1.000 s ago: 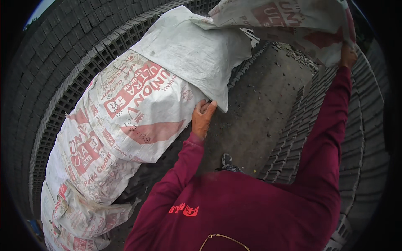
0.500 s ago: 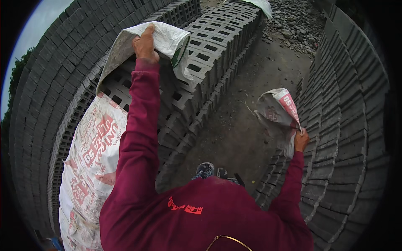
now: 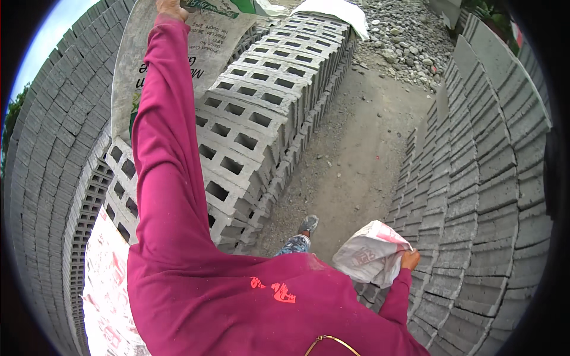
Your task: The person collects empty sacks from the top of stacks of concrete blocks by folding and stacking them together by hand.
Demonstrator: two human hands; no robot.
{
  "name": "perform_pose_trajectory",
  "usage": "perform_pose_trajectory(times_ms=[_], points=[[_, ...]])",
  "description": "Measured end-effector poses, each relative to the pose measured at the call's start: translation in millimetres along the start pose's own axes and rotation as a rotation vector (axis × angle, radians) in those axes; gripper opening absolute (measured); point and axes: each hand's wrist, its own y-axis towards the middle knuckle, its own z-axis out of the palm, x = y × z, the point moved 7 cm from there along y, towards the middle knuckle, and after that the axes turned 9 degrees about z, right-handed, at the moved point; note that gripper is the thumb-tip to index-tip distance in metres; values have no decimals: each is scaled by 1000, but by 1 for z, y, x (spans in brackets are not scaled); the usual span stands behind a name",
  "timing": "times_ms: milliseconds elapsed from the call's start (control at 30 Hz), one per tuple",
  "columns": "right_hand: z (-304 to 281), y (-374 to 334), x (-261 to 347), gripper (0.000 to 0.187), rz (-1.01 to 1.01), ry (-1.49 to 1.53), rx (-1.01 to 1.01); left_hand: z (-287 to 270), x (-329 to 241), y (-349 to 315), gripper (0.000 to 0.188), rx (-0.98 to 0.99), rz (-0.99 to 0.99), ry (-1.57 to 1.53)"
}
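My left hand (image 3: 172, 7) is stretched far forward at the upper edge of the view, closed on a greyish-white woven sack (image 3: 133, 65) with green patches and dark print. The sack hangs spread over the hollow concrete blocks (image 3: 246, 140); my sleeve hides part of it. Low on the right, my right hand (image 3: 409, 259) grips the edge of a white woven sack (image 3: 371, 255) with red print, which dangles beside the block wall. A third sack, a white and red woven one (image 3: 104, 291), lies over the blocks at my lower left.
A tall grey block stack (image 3: 53, 154) curves along the left. To the right rises another block wall (image 3: 475, 178). Between the stacks runs a dirt path (image 3: 356, 160), with my shoe (image 3: 308, 223) on it. A gravel heap (image 3: 398, 35) and another white sack (image 3: 332, 12) are farther ahead.
My left hand has moved forward with its sack, showing the printed side and baring more blocks. My right hand and its sack have come down closer to me. One foot has stepped forward.
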Motion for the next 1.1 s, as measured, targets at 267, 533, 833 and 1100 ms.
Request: perform_pose_trajectory(times_ms=[267,533,833,1100], points=[[15,103,50,29,172,24,-94,56,84,121,42,197,408,393],[85,252,130,26,195,82,-112,226,154,162,37,333,1116,1013],[183,416,265,29,277,56,55,339,312,278,46,85,52,201],[242,545,375,33,206,258,140,384,486,358,47,20,69,203]])
